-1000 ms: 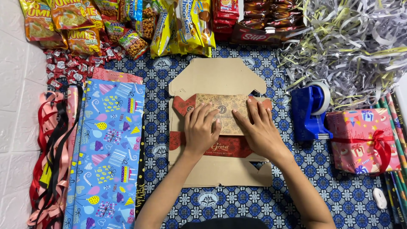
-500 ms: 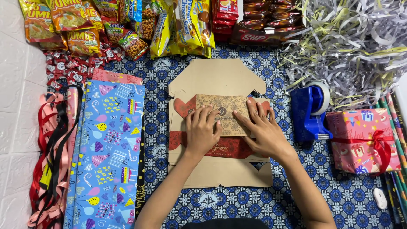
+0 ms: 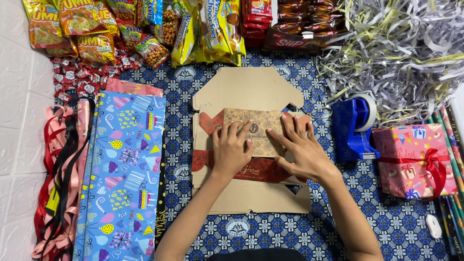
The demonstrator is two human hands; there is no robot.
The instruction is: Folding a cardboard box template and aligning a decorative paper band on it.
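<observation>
Both hands had crept a little up the flattened cardboard box (image 3: 251,92) since the earlier frames, the fingers now reaching further over its brown patterned panel (image 3: 261,126), while everything around them lay as before. The left hand (image 3: 233,151) lay flat and open, palm down, fingers spread and pressing on the left part of that panel; it gripped nothing. The right hand (image 3: 299,151) was likewise open and flat, its fingers pointing up and to the left across the panel's right part and its heel over the red printed band (image 3: 258,169) below. The two hands sat close together, thumbs nearly meeting. The box itself lay unfolded in the middle of a blue patterned cloth (image 3: 181,140), its plain flaps showing above and below the hands.

To the left of the box lay a sheet of blue gift wrap (image 3: 123,179) with party prints, and beyond it a bundle of red, pink and black ribbons (image 3: 60,169). Along the top edge were snack packets (image 3: 145,29) and small red wrapped sweets (image 3: 77,79). A heap of shredded paper (image 3: 401,53) filled the upper right corner. Just right of the box stood a blue tape dispenser (image 3: 355,128), and beside it a pink wrapped present (image 3: 415,159) tied with a red ribbon.
</observation>
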